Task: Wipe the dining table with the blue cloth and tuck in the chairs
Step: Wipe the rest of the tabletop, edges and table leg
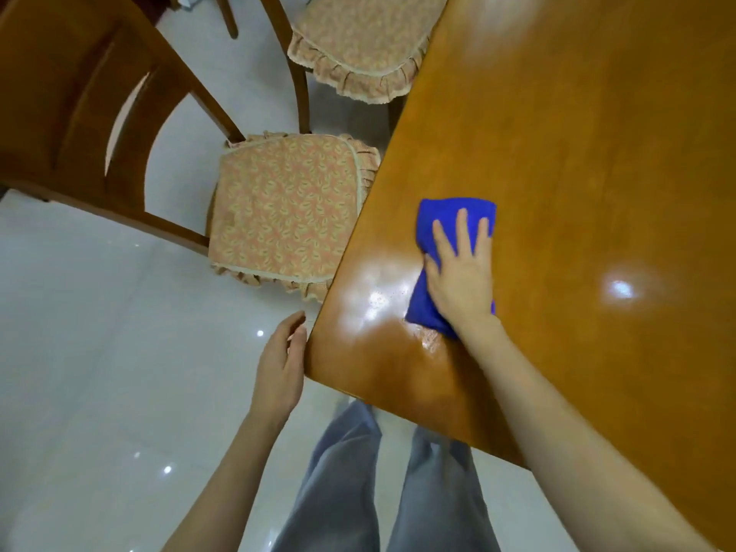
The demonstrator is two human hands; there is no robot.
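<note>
- Glossy wooden tabletop, I'm at its near corner
- right hand flat on the blue cloth, fingers spread, pressing for wiping
- left hand loose and open by the edge, probably for balance
- both chairs not tucked in yet

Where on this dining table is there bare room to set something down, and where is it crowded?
Bare: the table beyond and to the right of the blue cloth. Crowded: the near corner, where the right hand presses the cloth and the left hand is at the edge, beside the near chair.
</note>
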